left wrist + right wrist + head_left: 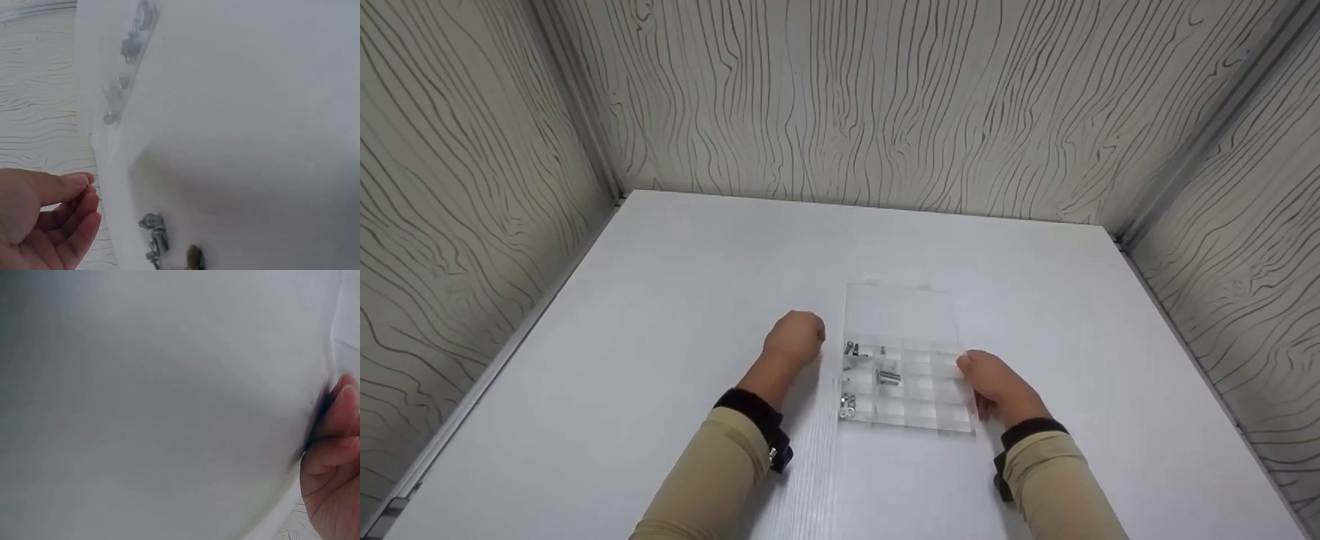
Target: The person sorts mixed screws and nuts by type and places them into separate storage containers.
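Note:
A clear plastic compartment box (919,409) lies on the white table with its transparent lid (900,311) folded back away from me. Small metal bolts (852,349) and nuts (847,406) sit in its left column. Several metal pins or screws (889,377) lie in a middle compartment. My right hand (1001,384) grips the box's right side, thumb on the rim. Just left of the box, my left hand (795,337) hovers with curled fingers. In the left wrist view, the thumb meets the index fingertip, and no held thing shows between them.
The white table (697,262) extends around the box on all sides. Wood-grain panels (840,105) stand at the back, left and right. Dark wrist straps (750,409) with small devices sit on both wrists.

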Demonstrator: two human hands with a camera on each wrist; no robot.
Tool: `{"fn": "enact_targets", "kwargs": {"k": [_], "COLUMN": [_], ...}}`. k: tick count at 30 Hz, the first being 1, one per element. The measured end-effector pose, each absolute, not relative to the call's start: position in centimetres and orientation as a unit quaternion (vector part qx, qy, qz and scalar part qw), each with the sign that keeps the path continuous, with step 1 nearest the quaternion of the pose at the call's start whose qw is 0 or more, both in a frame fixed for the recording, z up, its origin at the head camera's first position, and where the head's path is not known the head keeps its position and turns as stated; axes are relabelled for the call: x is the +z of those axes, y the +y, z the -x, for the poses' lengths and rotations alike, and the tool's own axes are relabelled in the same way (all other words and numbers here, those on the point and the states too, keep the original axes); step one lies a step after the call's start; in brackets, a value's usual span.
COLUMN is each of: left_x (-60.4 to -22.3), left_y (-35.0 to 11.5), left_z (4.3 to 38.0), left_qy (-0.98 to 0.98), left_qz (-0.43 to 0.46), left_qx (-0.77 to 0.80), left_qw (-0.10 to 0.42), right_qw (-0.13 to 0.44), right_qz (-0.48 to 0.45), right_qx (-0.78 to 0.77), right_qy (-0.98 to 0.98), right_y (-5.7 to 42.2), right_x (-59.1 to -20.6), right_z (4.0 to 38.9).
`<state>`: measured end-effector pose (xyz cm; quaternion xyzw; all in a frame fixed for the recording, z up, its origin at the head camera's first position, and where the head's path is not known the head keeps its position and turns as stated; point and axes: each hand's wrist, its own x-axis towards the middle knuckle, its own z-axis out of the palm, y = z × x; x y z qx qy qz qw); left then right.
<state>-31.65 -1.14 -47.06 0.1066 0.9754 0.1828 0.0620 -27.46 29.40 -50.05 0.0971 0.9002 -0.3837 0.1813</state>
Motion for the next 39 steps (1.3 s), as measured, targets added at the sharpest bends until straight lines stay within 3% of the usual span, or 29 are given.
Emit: {"fn": "enact_targets", "kwargs": {"k": [11,24,32,39], "left_x": [-46.1,-46.9,-46.5,-46.3], "left_y": [1.5,0.7,-1.4,-2.8], "left_z": [29.4,29.4,29.7,28.9], "left_qy": [0.963,0.958,0.98,0.984], "left_qz": [-0.183,-0.237,-0.139,-0.094], "left_qx": [0.186,0.147,0.134,0.091], "left_qw": [0.073,0.068,0.053,0.122], "right_qw": [0.178,0.181,0.186,0.185], "right_qz": [-0.089,-0.099,-0.095,-0.096], "right_qx": [-0.38,-0.374,-0.373,-0.38], "right_qy": [0.903,0.904,0.904,0.901], "right_y": [29.6,29.6,29.5,29.6], "right_x": [-50.1,-50.3,-50.2,-50.2], "right_z": [27.4,27.6,27.6,27.6]}}
